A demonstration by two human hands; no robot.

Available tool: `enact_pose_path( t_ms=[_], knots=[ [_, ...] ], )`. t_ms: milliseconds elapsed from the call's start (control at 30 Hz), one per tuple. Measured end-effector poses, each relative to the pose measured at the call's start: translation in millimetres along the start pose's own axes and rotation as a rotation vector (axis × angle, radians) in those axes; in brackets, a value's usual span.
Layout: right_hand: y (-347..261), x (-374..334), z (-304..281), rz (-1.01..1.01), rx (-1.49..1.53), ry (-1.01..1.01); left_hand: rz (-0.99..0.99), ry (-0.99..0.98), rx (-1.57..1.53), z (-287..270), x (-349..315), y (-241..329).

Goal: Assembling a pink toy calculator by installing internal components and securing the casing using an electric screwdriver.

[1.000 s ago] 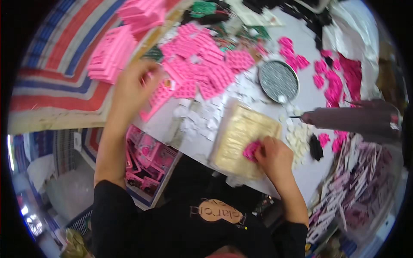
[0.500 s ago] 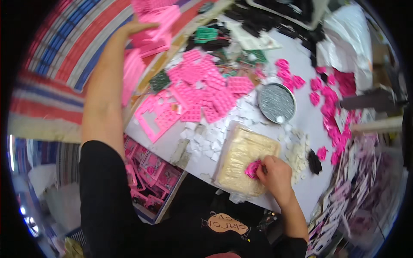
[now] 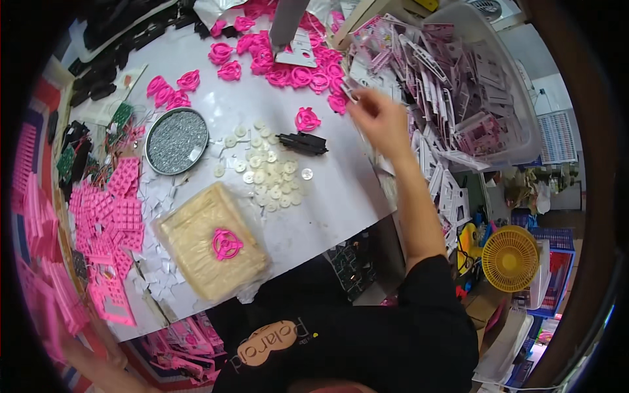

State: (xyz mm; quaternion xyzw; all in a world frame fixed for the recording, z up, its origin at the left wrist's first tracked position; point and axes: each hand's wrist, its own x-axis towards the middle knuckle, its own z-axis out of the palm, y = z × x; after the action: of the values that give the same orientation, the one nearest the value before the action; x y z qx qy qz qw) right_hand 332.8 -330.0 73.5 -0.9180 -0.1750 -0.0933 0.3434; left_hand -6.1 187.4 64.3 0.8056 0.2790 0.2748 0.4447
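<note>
Beside the heap of flat white and pink panels (image 3: 436, 72), my right hand (image 3: 380, 124) has its fingers closed at a small whitish plastic piece (image 3: 351, 89). My left hand (image 3: 88, 354) is at the lower left rim, next to pink plastic casings (image 3: 40, 308); blur hides its fingers. A pink ring-shaped plastic part (image 3: 227, 244) lies on a cream block wrapped in clear plastic (image 3: 190, 226). More pink ring parts (image 3: 301, 77) are strewn along the far side of the table. Near the middle, a black plastic part (image 3: 303, 143) lies beside pale round discs (image 3: 275, 177).
A round tin of small grey metal bits (image 3: 177, 141) stands left of the discs. Pink button pads (image 3: 108, 213) and white paper squares (image 3: 154, 262) cover the left side. A grey post (image 3: 285, 23) rises at the far edge. A yellow fan-like round grille (image 3: 510, 259) is at right.
My right hand has left the pink ring part on the wrapped block and moved right to the panel heap. The view has turned right, bringing my left hand to the lower left rim.
</note>
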Motion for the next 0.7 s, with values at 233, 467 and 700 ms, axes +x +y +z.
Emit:
enact_pose_path(
  t_ms=[233, 467, 700],
  knots=[
    [116.3, 152.3, -1.2, 0.04, -0.554, 0.135, -0.183, -0.358, -0.706, 66.6, -73.2, 21.5],
    [165.7, 180.1, -63.1, -0.171, 0.152, 0.858, -0.252, -0.015, -0.787, 122.1, -78.2, 26.7],
    [-160.6, -84.1, -11.2, -0.408, 0.469, -0.333, -0.244, -0.153, -0.836, 150.4, -128.6, 64.3]
  ],
)
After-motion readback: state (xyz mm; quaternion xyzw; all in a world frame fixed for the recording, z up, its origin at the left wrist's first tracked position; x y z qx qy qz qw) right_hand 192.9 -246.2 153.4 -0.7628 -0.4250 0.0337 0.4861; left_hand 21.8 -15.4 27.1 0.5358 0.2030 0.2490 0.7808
